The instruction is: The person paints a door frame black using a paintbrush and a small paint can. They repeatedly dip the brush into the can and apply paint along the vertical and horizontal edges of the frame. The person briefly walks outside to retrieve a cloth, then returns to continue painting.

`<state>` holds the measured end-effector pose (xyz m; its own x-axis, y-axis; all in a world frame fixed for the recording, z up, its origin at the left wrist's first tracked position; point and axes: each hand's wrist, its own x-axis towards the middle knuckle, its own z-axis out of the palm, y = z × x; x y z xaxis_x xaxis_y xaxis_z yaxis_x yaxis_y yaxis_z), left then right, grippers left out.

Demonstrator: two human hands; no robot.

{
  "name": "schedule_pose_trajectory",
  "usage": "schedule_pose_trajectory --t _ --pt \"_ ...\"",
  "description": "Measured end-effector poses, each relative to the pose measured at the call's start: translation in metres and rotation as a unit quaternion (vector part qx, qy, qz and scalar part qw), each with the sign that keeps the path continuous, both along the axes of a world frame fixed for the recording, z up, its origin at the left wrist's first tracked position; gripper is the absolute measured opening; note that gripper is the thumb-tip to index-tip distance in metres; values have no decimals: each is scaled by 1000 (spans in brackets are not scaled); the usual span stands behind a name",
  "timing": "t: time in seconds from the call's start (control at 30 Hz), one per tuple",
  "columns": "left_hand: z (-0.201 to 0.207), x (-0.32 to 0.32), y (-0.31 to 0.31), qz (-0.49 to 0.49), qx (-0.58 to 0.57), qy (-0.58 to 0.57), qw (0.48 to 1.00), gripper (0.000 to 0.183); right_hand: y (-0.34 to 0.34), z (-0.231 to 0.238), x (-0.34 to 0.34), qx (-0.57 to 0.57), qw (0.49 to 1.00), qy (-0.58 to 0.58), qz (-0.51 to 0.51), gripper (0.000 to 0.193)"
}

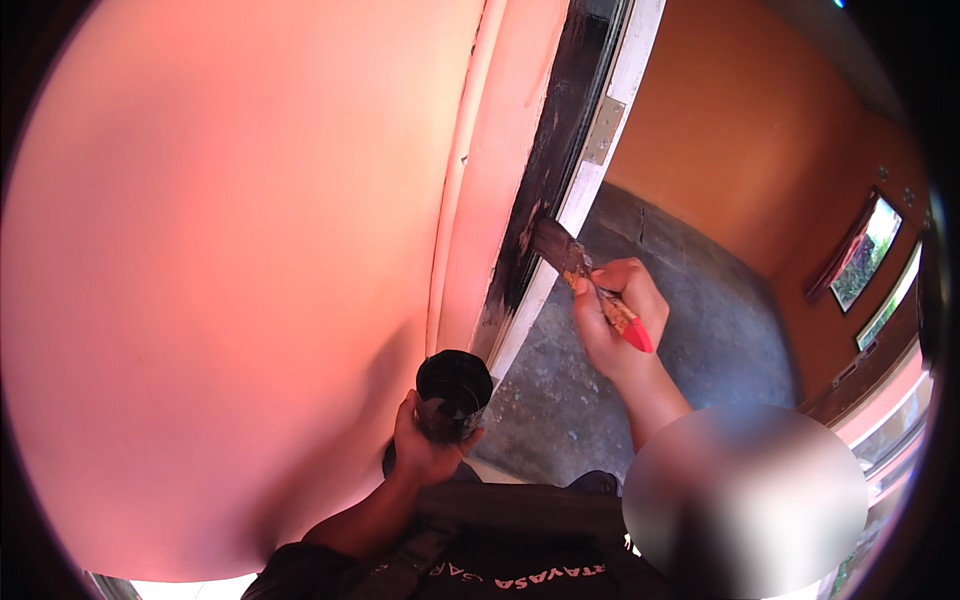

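Observation:
My right hand (pixel 622 305) grips the wooden handle of a paintbrush (pixel 580 270), whose end is red. Dark paint coats its bristles, which touch the door frame (pixel 560 120). Glossy black covers the frame's upper stretch; lower down the coat looks patchy, with paler surface showing. Lower and to the left, my left hand (pixel 430 445) is wrapped around a dark paint can (pixel 453 390), held below the frame and close to the pink wall. The can's inside looks black, and how full it is I cannot tell.
A smooth pink wall (pixel 230 250) fills the left side. A white edge strip with a metal hinge plate (pixel 604 130) runs along the frame. Beyond the doorway lie a grey concrete floor (pixel 690 290), an orange wall (pixel 720 120) and a window (pixel 868 255).

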<state>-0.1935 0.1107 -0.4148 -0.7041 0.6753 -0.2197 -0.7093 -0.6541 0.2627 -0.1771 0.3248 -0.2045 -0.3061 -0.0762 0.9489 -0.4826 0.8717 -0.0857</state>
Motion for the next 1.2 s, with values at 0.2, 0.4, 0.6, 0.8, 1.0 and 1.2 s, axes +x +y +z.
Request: schedule_pose_trajectory --t 0.2,0.4,0.6,0.8,1.0,1.2 --pt "-1 -1 3 -19 15 16 1000 60 13 87 -29 -86 996 -18 -9 17" --pt "2 5 2 -18 24 39 999 61 8 183 -60 -54 977 193 67 16" --pt "0 4 -4 -9 15 26 999 62 10 135 -56 6 980 196 -37 14" --pt "-2 -1 -2 -20 26 23 999 63 1 25 -12 55 998 -7 -28 14" --pt "-7 1 -2 -20 18 4 1000 61 -18 23 19 -2 998 -55 -28 15" --pt "-9 6 2 -25 30 7 999 59 -21 101 9 144 985 41 -81 18"
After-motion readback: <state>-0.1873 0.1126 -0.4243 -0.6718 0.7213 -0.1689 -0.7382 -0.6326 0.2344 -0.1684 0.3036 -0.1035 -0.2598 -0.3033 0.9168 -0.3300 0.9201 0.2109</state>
